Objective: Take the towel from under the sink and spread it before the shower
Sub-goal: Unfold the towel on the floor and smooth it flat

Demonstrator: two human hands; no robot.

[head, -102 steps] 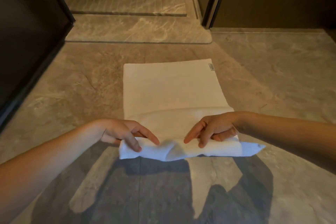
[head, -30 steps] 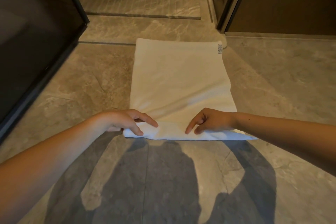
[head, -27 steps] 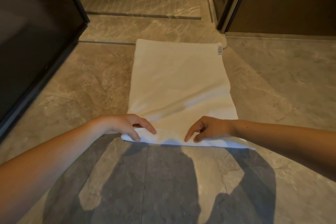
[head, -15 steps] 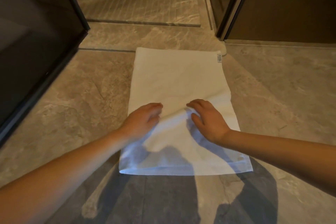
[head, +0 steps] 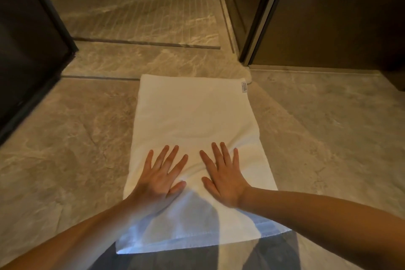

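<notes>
A white towel [head: 192,116] lies unfolded and flat on the marble floor, its far edge just short of the shower's raised sill [head: 153,59]. A small label [head: 244,87] sits at its far right corner. My left hand [head: 161,176] presses flat on the towel's middle, fingers straight and spread. Beside it, my right hand [head: 223,176] lies flat the same way. A few soft creases run across the cloth around my fingers. My forearms hide part of the near half.
The shower floor [head: 140,6] with fine grooves lies beyond the sill. A dark glass panel [head: 28,46] stands at the left. A metal door frame [head: 260,17] and a dark wall [head: 341,19] stand at the right. Marble floor [head: 65,138] surrounds the towel.
My hands let go of the towel's near fold, which has opened toward me. They moved onto the middle and now lie flat with straight fingers. The towel lies longer on the floor.
</notes>
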